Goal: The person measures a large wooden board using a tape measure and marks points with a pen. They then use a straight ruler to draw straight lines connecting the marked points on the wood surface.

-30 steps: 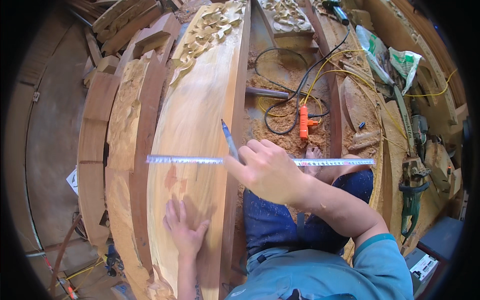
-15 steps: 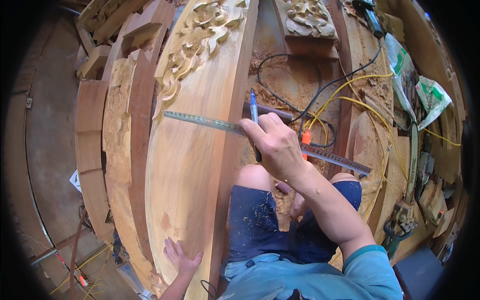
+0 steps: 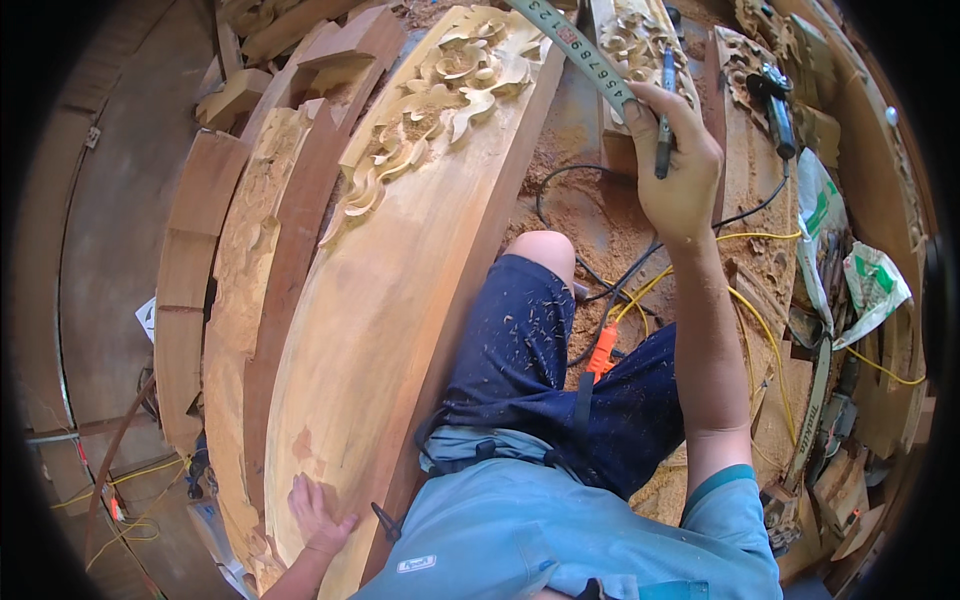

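In my right hand (image 3: 688, 172) I grip a steel ruler (image 3: 578, 52) and a blue-and-black pen (image 3: 665, 110) together, raised over the gap right of the wooden board. The ruler slants up to the left past the board's far right edge, its far end cut off by the picture's edge. My left hand (image 3: 320, 518) lies with fingers spread on the near end of the long, pale board (image 3: 370, 330). Leafy scroll carving (image 3: 440, 115) covers the board's far end, while its nearer face is smooth.
Rough wooden blanks (image 3: 235, 260) stand close along the left. On the right lie a power tool (image 3: 778, 112) with a black cable, a yellow cord (image 3: 765, 320), an orange connector (image 3: 602, 350), a chainsaw bar (image 3: 808, 420) and a plastic bag (image 3: 877, 288). Sawdust (image 3: 560, 200) covers the floor between.
My right hand has lifted the ruler and pen away from across the board, up and to the right. The left hand still rests on the board. The whole view has shifted.
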A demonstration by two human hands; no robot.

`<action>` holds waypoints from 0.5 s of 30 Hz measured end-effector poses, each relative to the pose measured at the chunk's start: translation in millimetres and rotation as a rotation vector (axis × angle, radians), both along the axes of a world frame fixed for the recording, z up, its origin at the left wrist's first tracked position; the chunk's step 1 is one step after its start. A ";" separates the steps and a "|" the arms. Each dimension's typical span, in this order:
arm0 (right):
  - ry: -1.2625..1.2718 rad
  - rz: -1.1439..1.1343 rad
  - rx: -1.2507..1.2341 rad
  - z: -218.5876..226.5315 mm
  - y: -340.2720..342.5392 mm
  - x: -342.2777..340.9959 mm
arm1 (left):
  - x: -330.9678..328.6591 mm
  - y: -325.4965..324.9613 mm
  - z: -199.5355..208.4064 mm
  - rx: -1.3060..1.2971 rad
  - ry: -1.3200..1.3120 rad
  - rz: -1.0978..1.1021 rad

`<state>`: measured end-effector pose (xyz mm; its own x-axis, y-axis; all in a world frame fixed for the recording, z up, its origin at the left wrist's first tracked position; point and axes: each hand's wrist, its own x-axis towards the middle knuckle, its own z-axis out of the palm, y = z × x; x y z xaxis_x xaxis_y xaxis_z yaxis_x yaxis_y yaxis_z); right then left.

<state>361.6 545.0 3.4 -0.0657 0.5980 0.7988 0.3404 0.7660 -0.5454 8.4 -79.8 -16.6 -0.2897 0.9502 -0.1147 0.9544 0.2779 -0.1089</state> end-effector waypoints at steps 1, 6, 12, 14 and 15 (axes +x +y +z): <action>0.029 0.027 -0.029 6.9 2.8 0.1 | 3.7 25.1 12.0 0.015 -0.083 0.077; 0.093 0.298 -0.210 50.1 -13.1 -68.6 | 44.2 286.5 14.9 0.450 -0.450 -0.128; 0.229 0.538 -0.388 53.7 -21.1 -163.2 | 96.0 490.4 8.6 0.167 -1.547 -0.041; 0.234 0.605 -0.472 50.3 -13.2 -186.4 | 82.2 511.8 -3.6 0.151 -1.615 -0.091; 0.218 0.615 -0.501 46.7 -7.4 -192.6 | 71.2 521.3 -10.6 0.186 -1.611 -0.113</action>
